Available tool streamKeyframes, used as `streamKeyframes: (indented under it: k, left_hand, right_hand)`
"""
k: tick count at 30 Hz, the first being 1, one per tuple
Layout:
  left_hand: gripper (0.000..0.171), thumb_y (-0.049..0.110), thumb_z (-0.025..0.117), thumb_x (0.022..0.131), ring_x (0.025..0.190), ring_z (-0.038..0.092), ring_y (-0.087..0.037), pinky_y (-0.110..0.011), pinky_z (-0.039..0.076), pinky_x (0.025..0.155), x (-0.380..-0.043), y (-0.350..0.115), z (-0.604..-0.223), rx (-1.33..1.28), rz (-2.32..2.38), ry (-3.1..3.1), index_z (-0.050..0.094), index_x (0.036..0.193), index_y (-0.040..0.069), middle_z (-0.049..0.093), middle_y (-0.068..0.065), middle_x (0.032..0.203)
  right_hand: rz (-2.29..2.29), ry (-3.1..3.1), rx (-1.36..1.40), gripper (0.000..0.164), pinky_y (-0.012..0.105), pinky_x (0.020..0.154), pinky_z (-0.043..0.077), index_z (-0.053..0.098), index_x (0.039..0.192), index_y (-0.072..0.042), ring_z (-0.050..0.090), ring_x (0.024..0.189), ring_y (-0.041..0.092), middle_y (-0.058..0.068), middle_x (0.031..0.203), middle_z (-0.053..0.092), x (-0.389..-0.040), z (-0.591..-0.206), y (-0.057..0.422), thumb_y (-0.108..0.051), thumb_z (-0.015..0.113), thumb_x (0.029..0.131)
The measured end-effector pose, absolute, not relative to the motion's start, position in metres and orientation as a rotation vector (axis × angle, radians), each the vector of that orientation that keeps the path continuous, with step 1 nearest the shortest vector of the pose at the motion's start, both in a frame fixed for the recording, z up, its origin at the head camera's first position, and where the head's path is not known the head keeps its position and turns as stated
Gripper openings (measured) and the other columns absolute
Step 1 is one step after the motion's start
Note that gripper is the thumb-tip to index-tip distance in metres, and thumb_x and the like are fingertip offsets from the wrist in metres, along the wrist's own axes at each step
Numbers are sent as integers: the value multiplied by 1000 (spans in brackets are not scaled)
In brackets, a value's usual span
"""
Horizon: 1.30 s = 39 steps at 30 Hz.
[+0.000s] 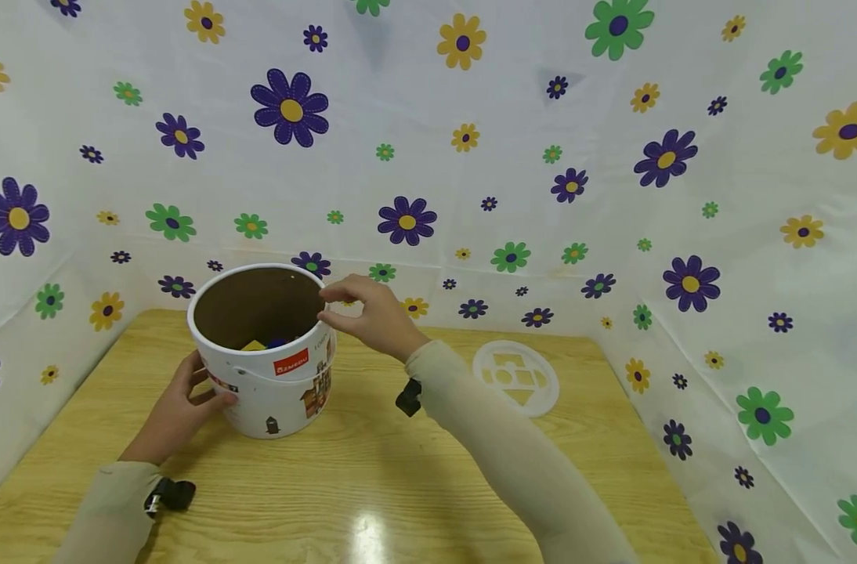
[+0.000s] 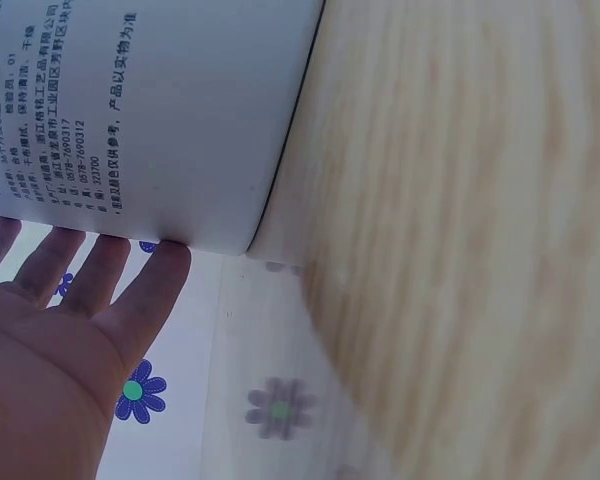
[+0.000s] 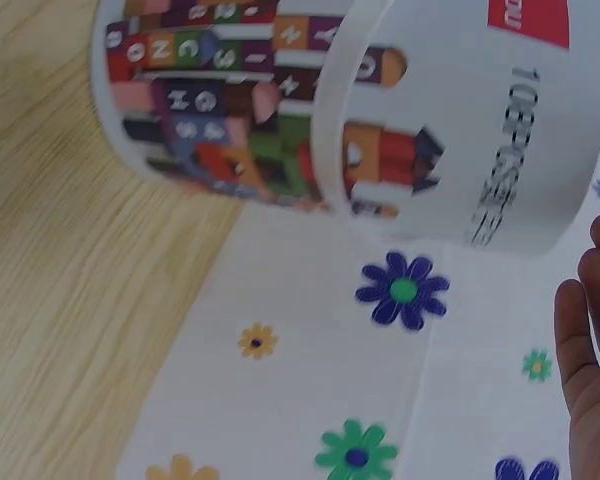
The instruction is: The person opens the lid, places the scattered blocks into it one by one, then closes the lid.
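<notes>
A white bucket (image 1: 269, 401) with printed pictures and a red label stands upright on the left of the wooden table. Inside, a yellow block (image 1: 254, 345) and a blue piece (image 1: 276, 343) show near the bottom; the rest is hidden by the wall. My left hand (image 1: 178, 413) touches the bucket's left side, thumb toward the front. In the left wrist view its fairly straight fingertips meet the printed wall. At the rim's right side is my right hand (image 1: 374, 317), thumb and fingers apart. The right wrist view shows its extended fingers (image 3: 573, 345) beside the rim.
A white round lid (image 1: 552, 385) with cut-out shapes lies flat on the table (image 1: 428, 478), right of the right forearm. The bucket's handle (image 1: 280, 381) hangs down across its front. A flower-patterned cloth (image 1: 414, 110) stands behind the table and along both sides.
</notes>
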<state>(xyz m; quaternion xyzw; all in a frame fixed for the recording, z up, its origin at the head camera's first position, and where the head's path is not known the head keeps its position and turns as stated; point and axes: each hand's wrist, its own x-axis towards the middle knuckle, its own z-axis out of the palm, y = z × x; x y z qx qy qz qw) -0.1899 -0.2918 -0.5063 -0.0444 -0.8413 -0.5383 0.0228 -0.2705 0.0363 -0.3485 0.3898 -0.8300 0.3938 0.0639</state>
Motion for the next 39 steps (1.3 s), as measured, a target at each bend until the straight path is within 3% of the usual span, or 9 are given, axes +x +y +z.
streamKeyframes:
  k: [8, 16, 23, 31, 37, 39]
  left_hand:
    - [103, 34, 72, 98, 146, 23, -59, -76, 34, 108, -189, -293, -507, -142, -1664, -2604, -2, 167, 14, 10, -26, 169]
    - [102, 34, 72, 98, 145, 27, -57, -71, 36, 107, -191, -294, -510, -150, -1622, -2619, -1, 167, 15, 13, -24, 169]
    - [101, 34, 72, 99, 145, 29, -56, -69, 36, 106, -191, -294, -510, -148, -1596, -2628, -1, 167, 16, 14, -24, 168]
    - [99, 31, 70, 100, 146, 26, -57, -68, 36, 105, -191, -294, -510, -163, -1581, -2618, -2, 167, 19, 11, -22, 169]
    - [98, 33, 70, 100, 144, 32, -53, -48, 45, 108, -193, -295, -511, -159, -1538, -2655, -1, 168, 24, 17, -21, 169]
    - [99, 33, 70, 100, 143, 32, -53, -47, 46, 107, -193, -295, -511, -154, -1535, -2659, -1, 168, 24, 19, -21, 168]
  right_hand:
    - [1217, -2489, 1053, 25, 42, 99, 59, 73, 119, -8, 66, 108, 24, 7, 119, 71, -277, -374, 110, -19, 76, 96]
    - [1158, -2698, 752, 28, 43, 95, 60, 71, 121, -8, 66, 108, 26, 12, 120, 70, -265, -420, 214, -21, 75, 97]
    - [913, -2994, 562, 32, 51, 98, 56, 72, 123, -4, 64, 114, 31, 10, 123, 70, -243, -468, 289, -23, 74, 97]
    - [808, -3038, 504, 19, 50, 94, 58, 77, 110, -9, 66, 104, 26, 1, 107, 70, -228, -493, 330, -18, 76, 94]
    - [742, -3019, 535, 14, 44, 88, 59, 77, 107, -12, 64, 98, 19, -2, 104, 69, -225, -501, 339, -13, 75, 94]
    - [726, -3003, 544, 13, 42, 86, 59, 78, 106, -13, 64, 96, 17, -3, 102, 69, -225, -503, 340, -13, 76, 94]
